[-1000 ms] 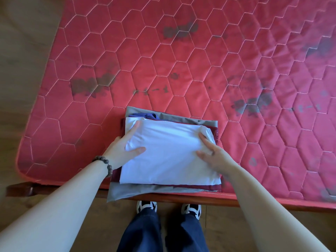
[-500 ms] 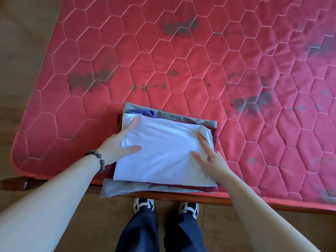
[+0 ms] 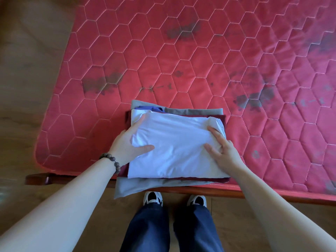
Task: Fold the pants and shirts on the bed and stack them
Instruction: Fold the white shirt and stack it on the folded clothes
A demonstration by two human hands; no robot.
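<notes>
A stack of folded clothes sits at the near edge of the red quilted mattress [image 3: 181,57]. A folded white shirt [image 3: 174,146] lies on top, over a maroon garment [image 3: 221,118], a blue one [image 3: 149,108] and a grey one [image 3: 192,111] at the bottom. My left hand [image 3: 125,144] holds the white shirt's left edge, thumb on top and fingers along and under the side. My right hand [image 3: 221,151] rests on the shirt's right end with fingers extended over the bunched folds.
The grey bottom garment overhangs the wooden bed frame [image 3: 236,192] at the front. Wooden floor [image 3: 27,88] lies to the left and below, where my legs and shoes [image 3: 152,197] stand. Dark stains mark the mattress.
Both hands have closed in a little on the white shirt's ends. Its left edge now lies over my left palm and the cloth puffs up slightly. The stack stays in place.
</notes>
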